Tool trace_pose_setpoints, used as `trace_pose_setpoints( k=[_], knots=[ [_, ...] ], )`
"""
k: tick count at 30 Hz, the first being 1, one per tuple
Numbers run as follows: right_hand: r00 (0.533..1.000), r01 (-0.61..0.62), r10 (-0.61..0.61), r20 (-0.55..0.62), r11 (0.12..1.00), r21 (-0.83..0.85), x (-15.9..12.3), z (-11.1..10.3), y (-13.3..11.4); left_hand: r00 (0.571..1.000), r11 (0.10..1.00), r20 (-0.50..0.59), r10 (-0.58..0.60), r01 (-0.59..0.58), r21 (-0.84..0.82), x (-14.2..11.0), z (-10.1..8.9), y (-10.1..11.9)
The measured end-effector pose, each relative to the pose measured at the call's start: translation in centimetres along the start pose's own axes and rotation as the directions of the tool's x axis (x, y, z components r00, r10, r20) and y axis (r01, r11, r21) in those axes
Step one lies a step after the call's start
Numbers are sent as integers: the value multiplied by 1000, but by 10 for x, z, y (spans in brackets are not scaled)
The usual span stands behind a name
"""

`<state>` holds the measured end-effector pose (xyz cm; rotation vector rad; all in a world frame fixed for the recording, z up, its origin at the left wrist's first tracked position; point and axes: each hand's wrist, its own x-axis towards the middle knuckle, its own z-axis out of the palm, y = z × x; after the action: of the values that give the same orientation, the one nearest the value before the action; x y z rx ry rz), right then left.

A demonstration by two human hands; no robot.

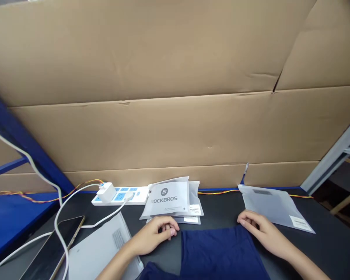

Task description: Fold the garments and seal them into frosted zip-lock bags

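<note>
Head camera, looking down over the bench: the person's left hand (pixel 154 235) sits curled at bottom centre, its fingertips just beside the upper left corner of a navy fabric piece (pixel 218 252), while the right hand (pixel 258 229) lies at that piece's upper right corner. Neither hand looks firmly clamped on anything. The fingers of each stand loosely together, and from here I cannot tell whether the right hand pinches the cloth or only rests on it. The navy fabric lies flat on a dark bench top (pixel 332 237) and runs off the bottom of the frame. Just above the left hand is a loose stack of frosted plastic bags (pixel 170 200) printed ROCKBROS. A single labelled bag (pixel 275 206) lies to the upper right of the right hand, and a pale bag (pixel 100 249) lies under the left forearm (pixel 116 264). Farther left, a white cable (pixel 60 229) crosses a dark smartphone (pixel 54 249), and a white power strip (pixel 119 196) with a plugged-in charger (pixel 106 192) stands against a cardboard wall (pixel 175 97). The stack looks most at risk: it sits so near the left knuckles that a careless sweep could slide it apart, and a wide forearm movement could catch the cable and drag the smartphone.
</note>
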<state>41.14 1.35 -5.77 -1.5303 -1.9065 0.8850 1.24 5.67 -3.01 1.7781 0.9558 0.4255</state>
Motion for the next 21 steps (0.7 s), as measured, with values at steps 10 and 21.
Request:
trace_pose_setpoints(
  k=[10,21],
  knots=[
    [1000,-5,5,-3,1000,-27,-2,-2,-2,1000,999,-13,-6,6,33,2,1,-1],
    [999,21,-21,-25,1000,-22,0,-2,0,1000,998,-26,-9,10,56,1,2,0]
  ],
)
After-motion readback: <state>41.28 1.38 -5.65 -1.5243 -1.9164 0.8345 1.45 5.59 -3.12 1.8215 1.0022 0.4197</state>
